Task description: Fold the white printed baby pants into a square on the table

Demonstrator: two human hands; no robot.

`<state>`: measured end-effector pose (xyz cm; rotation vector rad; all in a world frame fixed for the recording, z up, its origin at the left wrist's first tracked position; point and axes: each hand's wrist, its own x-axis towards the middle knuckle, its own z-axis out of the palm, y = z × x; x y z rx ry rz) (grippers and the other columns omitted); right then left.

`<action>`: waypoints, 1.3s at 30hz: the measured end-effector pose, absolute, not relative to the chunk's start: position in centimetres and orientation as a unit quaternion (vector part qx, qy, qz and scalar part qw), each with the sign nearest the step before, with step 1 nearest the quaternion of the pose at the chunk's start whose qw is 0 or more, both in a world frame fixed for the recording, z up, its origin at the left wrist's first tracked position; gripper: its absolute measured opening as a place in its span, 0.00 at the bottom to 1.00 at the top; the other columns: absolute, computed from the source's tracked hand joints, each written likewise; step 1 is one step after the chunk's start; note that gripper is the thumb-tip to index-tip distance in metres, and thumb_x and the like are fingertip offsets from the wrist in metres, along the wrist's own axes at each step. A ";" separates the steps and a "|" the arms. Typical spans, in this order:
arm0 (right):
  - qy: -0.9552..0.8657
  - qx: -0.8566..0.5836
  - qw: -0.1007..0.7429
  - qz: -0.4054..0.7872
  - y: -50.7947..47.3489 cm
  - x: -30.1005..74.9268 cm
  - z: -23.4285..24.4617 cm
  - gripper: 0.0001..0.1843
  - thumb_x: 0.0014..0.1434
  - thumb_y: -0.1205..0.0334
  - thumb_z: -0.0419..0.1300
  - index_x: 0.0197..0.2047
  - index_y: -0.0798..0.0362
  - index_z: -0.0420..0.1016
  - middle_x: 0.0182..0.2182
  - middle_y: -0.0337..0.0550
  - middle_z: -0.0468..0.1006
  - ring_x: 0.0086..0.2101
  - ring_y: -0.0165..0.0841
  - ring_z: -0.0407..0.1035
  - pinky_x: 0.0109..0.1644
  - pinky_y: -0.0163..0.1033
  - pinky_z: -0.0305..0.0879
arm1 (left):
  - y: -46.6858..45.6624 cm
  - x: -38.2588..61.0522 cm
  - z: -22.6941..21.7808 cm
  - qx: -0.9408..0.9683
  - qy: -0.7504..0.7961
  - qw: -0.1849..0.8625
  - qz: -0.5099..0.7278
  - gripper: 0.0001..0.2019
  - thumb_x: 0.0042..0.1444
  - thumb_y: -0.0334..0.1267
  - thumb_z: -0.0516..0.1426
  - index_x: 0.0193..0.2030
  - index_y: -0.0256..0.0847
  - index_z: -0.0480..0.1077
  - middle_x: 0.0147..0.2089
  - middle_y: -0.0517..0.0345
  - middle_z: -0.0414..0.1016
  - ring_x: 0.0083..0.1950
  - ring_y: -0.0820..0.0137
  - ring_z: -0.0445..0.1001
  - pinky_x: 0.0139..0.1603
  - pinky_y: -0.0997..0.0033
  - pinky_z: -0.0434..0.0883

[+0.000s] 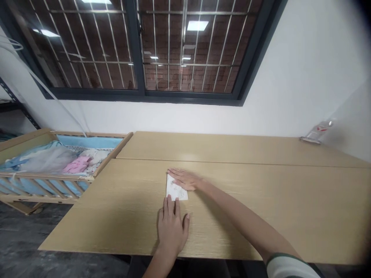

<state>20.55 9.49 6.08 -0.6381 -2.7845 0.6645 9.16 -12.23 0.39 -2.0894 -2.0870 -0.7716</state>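
Observation:
A small white sheet of paper point(177, 192) with faint printed or drawn marks lies flat on the wooden table point(116, 216). My left hand point(171, 224) rests palm down just in front of it, fingers stretched out, the fingertips on the paper's near edge. Across the paper's far right part lies my right hand point(185, 179), flat with fingers extended to the left and a little blurred. That hand covers the paper's upper right corner. Neither hand grips anything.
At the left stands a wooden crib point(95, 173) with blue lining, bedding and a pink cloth point(77, 164). A clear plastic bag point(317, 131) sits at the table's far right corner. A barred window point(188, 54) is in the white wall behind; a seam crosses the tabletop.

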 end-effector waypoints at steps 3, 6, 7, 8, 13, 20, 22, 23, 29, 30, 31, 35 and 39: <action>-0.945 -0.230 0.093 0.213 9.7 20.5 5.8 0.36 0.72 0.37 0.41 0.75 0.46 0.53 0.74 0.40 0.51 0.73 0.35 0.43 0.77 0.46 0.36 | -12.3 9.0 0.5 -0.690 -0.680 0.027 -0.247 0.30 0.67 0.48 0.50 0.72 0.35 0.60 0.75 0.35 0.55 0.74 0.46 0.55 0.65 0.46 0.64; -0.933 -0.277 0.093 0.212 9.8 20.7 5.4 0.39 0.72 0.35 0.38 0.77 0.49 0.49 0.75 0.43 0.47 0.73 0.36 0.39 0.77 0.47 0.33 | -12.6 9.0 0.7 -0.693 -0.675 0.027 -0.250 0.31 0.68 0.47 0.49 0.73 0.34 0.57 0.76 0.35 0.52 0.75 0.46 0.53 0.66 0.47 0.62; -0.922 -0.301 0.108 0.219 9.7 20.9 5.2 0.41 0.71 0.34 0.37 0.77 0.50 0.47 0.75 0.45 0.45 0.74 0.37 0.38 0.77 0.48 0.33 | -12.7 8.9 0.7 -0.695 -0.673 0.029 -0.253 0.31 0.68 0.46 0.49 0.74 0.34 0.56 0.76 0.35 0.51 0.76 0.47 0.52 0.67 0.47 0.62; -0.907 -0.327 0.131 0.229 9.6 21.1 5.0 0.42 0.71 0.33 0.36 0.77 0.51 0.44 0.76 0.47 0.43 0.74 0.38 0.37 0.77 0.49 0.33 | -12.8 8.9 0.7 -0.697 -0.669 0.031 -0.257 0.31 0.68 0.46 0.48 0.74 0.34 0.55 0.76 0.35 0.51 0.76 0.48 0.52 0.67 0.48 0.62; -0.813 -0.425 0.306 0.255 9.2 22.0 3.6 0.40 0.72 0.36 0.39 0.77 0.52 0.46 0.75 0.55 0.47 0.73 0.42 0.42 0.75 0.54 0.40 | -13.0 7.7 1.3 -0.692 -0.664 0.008 -0.283 0.31 0.69 0.45 0.47 0.74 0.33 0.51 0.74 0.37 0.57 0.74 0.52 0.55 0.66 0.50 0.60; -0.780 -0.398 0.385 0.293 8.4 21.7 4.2 0.17 0.64 0.55 0.59 0.50 0.56 0.79 0.46 0.53 0.77 0.44 0.38 0.74 0.51 0.45 0.69 | -9.8 4.7 4.3 -0.591 -0.789 -0.009 -0.167 0.24 0.70 0.52 0.45 0.48 0.35 0.73 0.48 0.40 0.76 0.53 0.52 0.74 0.54 0.56 0.65; -0.775 -0.397 0.375 0.318 8.0 21.1 4.4 0.13 0.62 0.57 0.60 0.43 0.56 0.81 0.41 0.50 0.79 0.40 0.37 0.73 0.46 0.41 0.69 | -8.4 4.5 5.0 -0.589 -0.797 -0.015 -0.133 0.26 0.70 0.54 0.45 0.47 0.32 0.73 0.48 0.37 0.76 0.52 0.50 0.74 0.52 0.56 0.65; -0.770 -0.402 0.371 0.329 7.7 20.9 4.4 0.12 0.60 0.58 0.61 0.41 0.56 0.81 0.38 0.48 0.79 0.38 0.35 0.72 0.43 0.39 0.68 | -7.8 4.6 5.3 -0.591 -0.797 -0.022 -0.125 0.26 0.70 0.54 0.45 0.47 0.31 0.73 0.49 0.36 0.77 0.52 0.50 0.74 0.52 0.56 0.65; -0.689 -0.462 0.368 0.420 5.3 19.5 4.6 0.10 0.54 0.60 0.66 0.39 0.55 0.74 0.26 0.34 0.70 0.26 0.27 0.62 0.31 0.32 0.59 | -6.8 5.2 6.0 -0.626 -0.767 -0.055 -0.125 0.17 0.70 0.44 0.49 0.47 0.32 0.72 0.48 0.39 0.79 0.50 0.55 0.78 0.48 0.62 0.65; -0.681 -0.465 0.365 0.433 4.8 19.3 4.7 0.10 0.54 0.60 0.66 0.38 0.55 0.73 0.25 0.33 0.69 0.26 0.27 0.61 0.31 0.32 0.58 | -7.1 5.1 6.1 -0.631 -0.763 -0.060 -0.128 0.16 0.70 0.43 0.49 0.46 0.32 0.72 0.47 0.40 0.80 0.49 0.56 0.78 0.47 0.63 0.65; -0.675 -0.465 0.362 0.444 4.2 19.1 4.9 0.10 0.54 0.60 0.66 0.36 0.55 0.72 0.25 0.32 0.68 0.26 0.27 0.61 0.31 0.32 0.58 | -7.5 4.8 6.2 -0.634 -0.759 -0.063 -0.132 0.15 0.70 0.42 0.48 0.46 0.33 0.71 0.47 0.40 0.80 0.48 0.57 0.78 0.46 0.64 0.65; -0.653 -0.444 0.357 0.499 1.4 17.9 5.9 0.12 0.54 0.59 0.68 0.34 0.54 0.69 0.27 0.34 0.69 0.28 0.27 0.62 0.34 0.33 0.58 | -10.7 2.4 7.3 -0.648 -0.742 -0.074 -0.154 0.14 0.71 0.41 0.46 0.42 0.38 0.68 0.43 0.46 0.79 0.44 0.62 0.78 0.43 0.67 0.65; -0.624 -0.337 0.346 0.614 -3.0 15.7 7.3 0.22 0.53 0.46 0.71 0.36 0.53 0.69 0.29 0.34 0.70 0.31 0.29 0.64 0.37 0.34 0.59 | -16.3 -2.0 9.4 -0.658 -0.707 -0.112 -0.233 0.14 0.69 0.48 0.47 0.33 0.45 0.61 0.31 0.59 0.72 0.35 0.66 0.73 0.36 0.71 0.63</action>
